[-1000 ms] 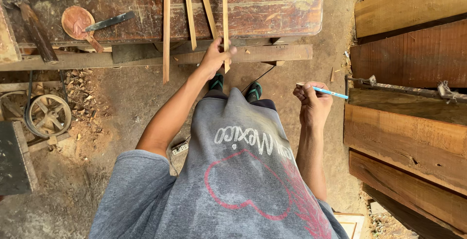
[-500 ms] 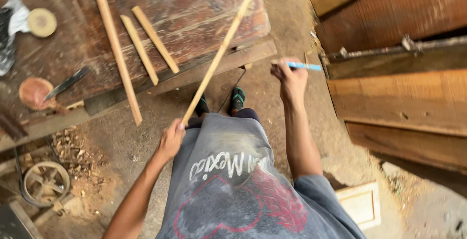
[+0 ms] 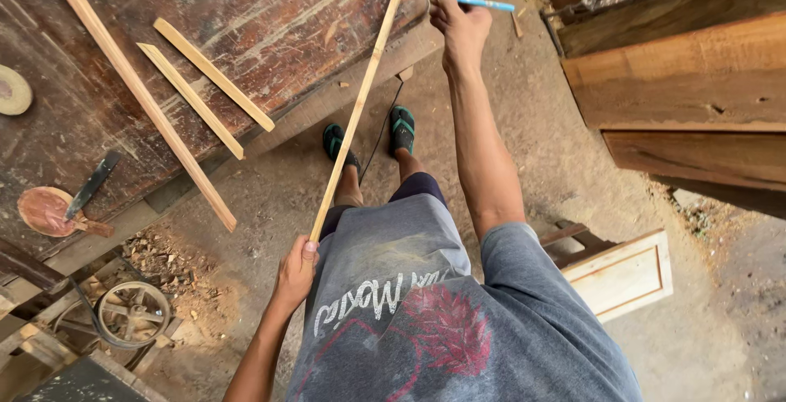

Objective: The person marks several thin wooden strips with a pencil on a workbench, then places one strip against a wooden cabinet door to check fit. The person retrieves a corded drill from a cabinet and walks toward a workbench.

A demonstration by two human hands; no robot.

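Stick (image 3: 357, 107) | left hand (image 3: 295, 275) fingers wrapped round near end, far tip propped on workbench (image 3: 270, 9) | right hand (image 3: 460, 21) pinching blue pencil (image 3: 483, 2), raised far right.

Single head-worn view, looking steeply down over the person's own chest to the dirt floor (image 3: 524, 148) and feet. Close on both arms; workbench (image 3: 246, 33) at upper left, planks (image 3: 679, 83) at upper right (no second view to overlap).

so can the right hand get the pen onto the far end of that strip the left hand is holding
Probably yes. The right hand holds the blue pen just beside the top of the thin wooden strip, with nothing between them; the left hand grips its lower end.
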